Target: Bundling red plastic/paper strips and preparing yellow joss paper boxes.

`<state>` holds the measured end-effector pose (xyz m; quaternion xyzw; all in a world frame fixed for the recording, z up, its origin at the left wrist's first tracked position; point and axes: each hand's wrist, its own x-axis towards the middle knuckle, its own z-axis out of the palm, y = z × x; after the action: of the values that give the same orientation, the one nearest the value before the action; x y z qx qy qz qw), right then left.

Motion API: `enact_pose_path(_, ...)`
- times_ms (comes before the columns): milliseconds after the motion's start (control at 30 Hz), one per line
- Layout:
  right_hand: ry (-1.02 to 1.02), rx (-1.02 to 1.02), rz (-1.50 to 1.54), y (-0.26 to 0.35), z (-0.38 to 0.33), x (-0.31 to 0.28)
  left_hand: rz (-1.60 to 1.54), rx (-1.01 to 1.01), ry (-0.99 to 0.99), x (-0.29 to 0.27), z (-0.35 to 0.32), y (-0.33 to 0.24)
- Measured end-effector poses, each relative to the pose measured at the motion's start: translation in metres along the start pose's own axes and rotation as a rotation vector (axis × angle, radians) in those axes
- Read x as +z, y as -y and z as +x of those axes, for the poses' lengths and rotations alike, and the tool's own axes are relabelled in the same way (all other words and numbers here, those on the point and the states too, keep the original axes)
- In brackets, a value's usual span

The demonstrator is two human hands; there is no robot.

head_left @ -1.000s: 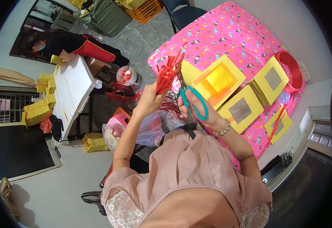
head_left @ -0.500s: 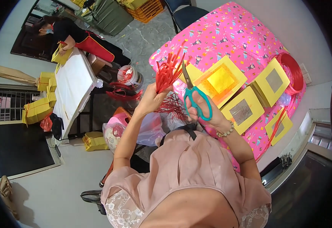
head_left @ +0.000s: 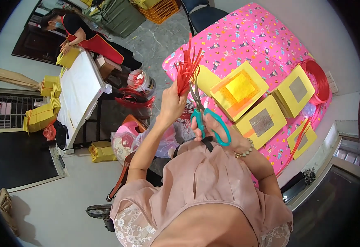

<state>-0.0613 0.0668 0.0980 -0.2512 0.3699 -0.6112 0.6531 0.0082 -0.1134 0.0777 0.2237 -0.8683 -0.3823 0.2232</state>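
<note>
From the head view, the left hand point(head_left: 171, 103) is raised in front of the chest, its fingers closed tight around the lower end of a bunch of red strips point(head_left: 187, 68), which fan upward and outward above the fist. Just to its right, the right hand point(head_left: 213, 127) has fingers threaded through the teal handles of a pair of scissors point(head_left: 206, 119); the grip is closed on the handles, and the grey blades point up toward the base of the red bunch, close beside the left hand. Whether the blades are touching the strips cannot be told. A beaded bracelet point(head_left: 246, 150) sits on the right wrist.

Beyond the hands lies a desk covered with a pink patterned cloth point(head_left: 266, 37). On it rest several yellow square paper sheets point(head_left: 239, 88), some with an orange or grey centre, and a coil of red strips point(head_left: 318, 80) near the far right edge.

At the upper left, well apart, another person point(head_left: 71, 31) leans over a long white desk point(head_left: 79, 88), with stacks of yellow packs point(head_left: 40, 117) beside it.
</note>
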Motion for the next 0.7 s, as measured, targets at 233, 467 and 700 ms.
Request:
enact_pose_path(233,-0.103,-0.005,0.069,0.001,0.007,-0.004,0.036,0.049,-0.041,0.007,0.0,-0.005)
enact_pose_path(467,-0.16,-0.036,0.054,0.004,0.011,-0.007,0.085,0.067,-0.039,0.014,-0.001,0.002)
enact_pose_path(700,-0.237,-0.125,0.06,0.002,0.015,-0.005,0.111,0.1,-0.06,0.019,-0.001,0.002)
